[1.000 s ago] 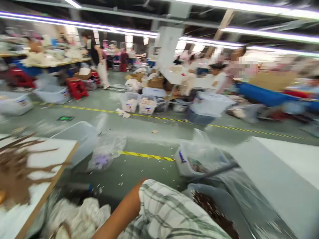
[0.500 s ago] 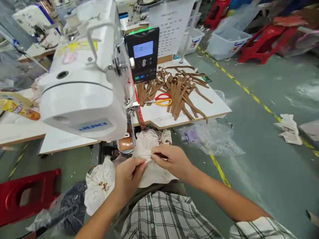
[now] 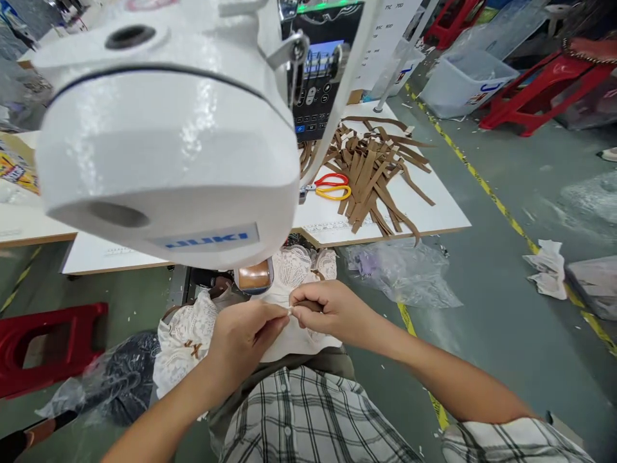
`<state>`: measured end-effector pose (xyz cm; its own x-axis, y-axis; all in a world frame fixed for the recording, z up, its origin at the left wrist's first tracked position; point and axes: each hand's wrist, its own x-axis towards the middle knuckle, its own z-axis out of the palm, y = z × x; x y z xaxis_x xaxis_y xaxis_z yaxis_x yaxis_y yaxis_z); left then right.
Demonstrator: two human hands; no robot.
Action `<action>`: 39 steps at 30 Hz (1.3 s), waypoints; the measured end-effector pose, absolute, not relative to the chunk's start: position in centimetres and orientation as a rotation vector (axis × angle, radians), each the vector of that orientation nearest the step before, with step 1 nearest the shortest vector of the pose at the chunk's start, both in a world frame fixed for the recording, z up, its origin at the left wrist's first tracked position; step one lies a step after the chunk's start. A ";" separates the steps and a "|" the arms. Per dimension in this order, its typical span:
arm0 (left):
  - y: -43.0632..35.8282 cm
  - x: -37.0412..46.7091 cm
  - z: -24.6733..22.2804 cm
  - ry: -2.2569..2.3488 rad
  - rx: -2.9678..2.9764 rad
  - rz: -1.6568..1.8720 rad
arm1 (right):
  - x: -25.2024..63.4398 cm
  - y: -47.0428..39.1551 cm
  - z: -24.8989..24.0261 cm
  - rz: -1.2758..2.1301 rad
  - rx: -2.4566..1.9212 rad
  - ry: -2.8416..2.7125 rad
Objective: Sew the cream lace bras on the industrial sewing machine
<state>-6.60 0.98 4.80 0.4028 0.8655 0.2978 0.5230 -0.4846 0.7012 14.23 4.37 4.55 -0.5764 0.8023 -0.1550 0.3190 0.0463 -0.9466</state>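
White lace bras with small brown bows lie on my lap; one bra (image 3: pixel 289 267) is under my hands and another (image 3: pixel 186 337) is to the left. Over the lap, my left hand (image 3: pixel 248 328) is closed in a pinch, its fingertips at a tiny white bit I cannot make out. My right hand (image 3: pixel 332 315) meets it there, its fingers curled round a brown strap (image 3: pixel 308 305), mostly hidden in the grip. The white sewing machine (image 3: pixel 168 154) stands just beyond my hands, its needle area hidden behind the head.
Brown strips (image 3: pixel 371 180) lie heaped on the white table (image 3: pixel 436 222) beside red-and-yellow-handled scissors (image 3: pixel 332 186). Clear plastic bags (image 3: pixel 405 273) lie on the floor at right. Red stools (image 3: pixel 48 347) and a clear bin (image 3: pixel 463 83) stand around.
The view has moved closer to the machine head, which now fills more of the upper left. My hands stay together over the bra, and the brown strap shows more plainly in my right hand.
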 end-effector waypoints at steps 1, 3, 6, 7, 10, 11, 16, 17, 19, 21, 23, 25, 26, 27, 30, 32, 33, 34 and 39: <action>1.0 -6.6 4.8 1.186 2.142 0.890 | 14.3 4.4 4.7 1.579 -1.124 -1.906; 1.2 -6.7 4.7 1.197 2.118 0.872 | 14.4 4.5 4.9 1.644 -1.112 -1.894; 1.5 -6.8 4.8 1.218 2.083 0.842 | 14.6 4.5 5.1 1.713 -1.093 -1.895; 1.6 -6.8 4.9 1.224 2.065 0.822 | 14.6 4.6 5.1 1.719 -1.090 -1.902; 2.0 -6.9 5.3 1.210 2.007 0.677 | 14.7 4.6 5.2 1.681 -1.082 -1.953; 2.2 -6.9 5.4 1.200 2.002 0.616 | 14.6 4.6 5.1 1.656 -1.076 -1.976; 2.3 -6.9 5.6 1.262 2.122 0.491 | 14.3 4.3 5.0 1.373 -1.086 -2.129; 2.2 -6.9 5.7 1.271 2.117 0.497 | 14.1 4.4 5.1 1.280 -1.071 -2.158; 2.1 -7.0 5.8 1.262 2.057 0.533 | 13.7 4.9 5.4 1.136 -1.026 -2.189; 2.0 -7.3 5.9 1.301 2.011 0.607 | 13.0 6.0 6.1 1.089 -0.994 -2.210; 2.0 -8.0 5.8 1.427 2.081 0.686 | 12.1 7.4 6.9 1.100 -1.006 -2.246; 2.1 -9.1 5.5 1.528 2.314 0.740 | 11.1 8.8 7.7 1.097 -1.039 -2.298; 2.1 -9.7 5.2 1.527 2.468 0.761 | 10.7 9.3 8.0 1.085 -1.057 -2.329; 2.2 -10.3 4.9 1.494 2.619 0.777 | 10.3 9.7 8.2 1.062 -1.074 -2.362; 2.6 -11.8 4.0 1.367 2.915 0.774 | 9.6 10.1 8.6 0.968 -1.091 -2.426; 2.9 -12.5 3.4 1.321 3.002 0.727 | 9.4 10.0 8.6 0.924 -1.105 -2.445; 3.0 -12.8 3.3 1.304 3.035 0.707 | 9.4 10.0 8.6 0.913 -1.115 -2.452; 3.1 -12.9 3.1 1.285 3.067 0.697 | 9.3 9.9 8.5 0.905 -1.126 -2.462; 2.8 -11.8 3.9 1.429 3.077 0.498 | 9.6 8.3 6.8 0.673 -1.134 -2.399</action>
<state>-11.83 2.84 3.86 0.6184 0.6913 0.3738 0.7738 -0.6186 -0.1362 9.64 8.35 6.77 -0.5901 0.7935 0.1489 0.6003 0.5545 -0.5763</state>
